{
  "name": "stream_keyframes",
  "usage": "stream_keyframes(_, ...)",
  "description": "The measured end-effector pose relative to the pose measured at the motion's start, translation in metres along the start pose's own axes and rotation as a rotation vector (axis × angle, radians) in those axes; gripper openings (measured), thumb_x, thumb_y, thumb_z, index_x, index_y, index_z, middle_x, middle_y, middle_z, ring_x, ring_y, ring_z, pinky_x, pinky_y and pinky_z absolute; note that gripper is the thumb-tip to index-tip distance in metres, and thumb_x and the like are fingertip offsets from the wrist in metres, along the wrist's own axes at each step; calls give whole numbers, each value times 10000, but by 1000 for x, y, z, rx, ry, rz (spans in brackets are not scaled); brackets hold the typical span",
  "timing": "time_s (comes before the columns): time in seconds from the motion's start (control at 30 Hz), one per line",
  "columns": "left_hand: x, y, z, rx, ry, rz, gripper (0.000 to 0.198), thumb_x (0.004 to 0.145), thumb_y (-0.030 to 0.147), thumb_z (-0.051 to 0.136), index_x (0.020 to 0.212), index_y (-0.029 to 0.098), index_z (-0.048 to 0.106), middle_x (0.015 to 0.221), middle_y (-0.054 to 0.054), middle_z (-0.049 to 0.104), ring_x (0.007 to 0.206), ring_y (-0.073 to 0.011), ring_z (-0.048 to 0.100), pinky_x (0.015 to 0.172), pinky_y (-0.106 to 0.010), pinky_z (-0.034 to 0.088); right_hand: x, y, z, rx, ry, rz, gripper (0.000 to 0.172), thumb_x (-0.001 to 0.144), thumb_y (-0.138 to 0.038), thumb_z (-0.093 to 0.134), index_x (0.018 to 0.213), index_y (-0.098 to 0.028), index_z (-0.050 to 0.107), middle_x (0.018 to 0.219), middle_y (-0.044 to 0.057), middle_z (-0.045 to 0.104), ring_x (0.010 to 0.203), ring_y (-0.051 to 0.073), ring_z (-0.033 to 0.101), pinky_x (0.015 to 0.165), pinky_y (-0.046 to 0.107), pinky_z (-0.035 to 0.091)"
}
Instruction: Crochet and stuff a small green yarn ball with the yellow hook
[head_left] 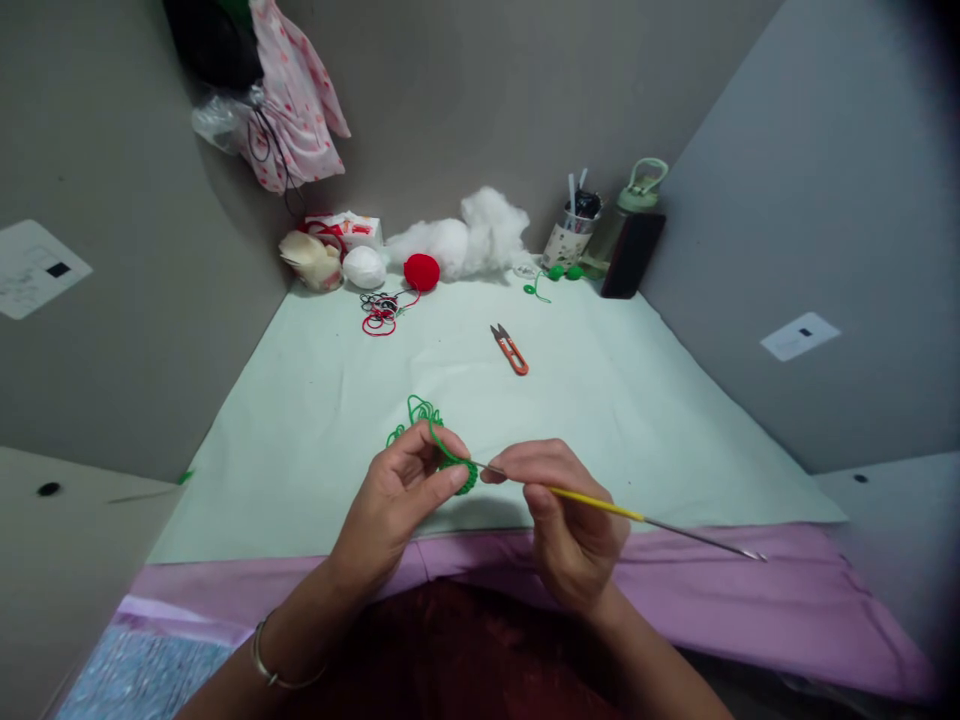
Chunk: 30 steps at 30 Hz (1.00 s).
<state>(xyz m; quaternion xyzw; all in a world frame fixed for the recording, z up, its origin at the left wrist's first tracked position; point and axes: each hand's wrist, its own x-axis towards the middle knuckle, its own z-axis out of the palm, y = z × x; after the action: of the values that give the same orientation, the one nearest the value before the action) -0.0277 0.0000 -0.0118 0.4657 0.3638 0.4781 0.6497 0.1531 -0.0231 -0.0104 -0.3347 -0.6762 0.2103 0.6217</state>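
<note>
My left hand (401,495) pinches a small green crocheted piece (463,477) between thumb and fingers, with green yarn (420,415) looped over the index finger and trailing onto the table. My right hand (566,520) is closed around a crochet hook (637,516) with a yellow grip and a metal shaft. The hook's tip meets the green piece. Both hands hover over the near edge of the pale green table cover (600,420).
Orange thread snips (511,350) lie mid-table. At the back stand a red yarn ball (421,271), a white yarn ball (364,266), white stuffing (472,238), tangled red and black thread (380,312), a cup of tools (570,235), a bottle (634,215) and a dark case (632,255). Grey walls enclose three sides.
</note>
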Motion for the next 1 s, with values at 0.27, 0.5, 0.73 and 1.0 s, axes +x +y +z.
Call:
stream_keyframes(0.27,2,3,2,12,13,-4,147,871,333,858,913,236,755,908,-6,682,885,-157,593,826,-273,449,-4,1,4,-62,35,15,263,1042,-130,557,1159,-259,753,952,50,787,897,207,727,768,374,614)
stream_keyframes(0.5,3,3,12,-211,15,-87,220,822,333,899,991,243,791,898,-2,672,879,-141,606,811,-244,452,-10,6,15,-74,172,-49,265,1063,-200,561,1207,-296,762,972,65,780,890,212,752,712,366,638)
stream_keyframes(0.73,2,1,16,-359,48,-189,348,729,351,961,1017,211,825,889,-20,684,859,-138,567,822,-242,426,-10,4,20,-64,220,-47,258,1068,-218,567,1206,-304,768,991,65,775,869,199,751,693,357,641)
stream_keyframes(1.0,2,6,9,-282,44,-164,251,773,335,913,947,205,788,867,-20,655,830,-156,532,798,-270,392,-5,2,14,61,196,91,223,1059,-198,569,1106,-269,775,901,47,774,867,211,732,756,401,631)
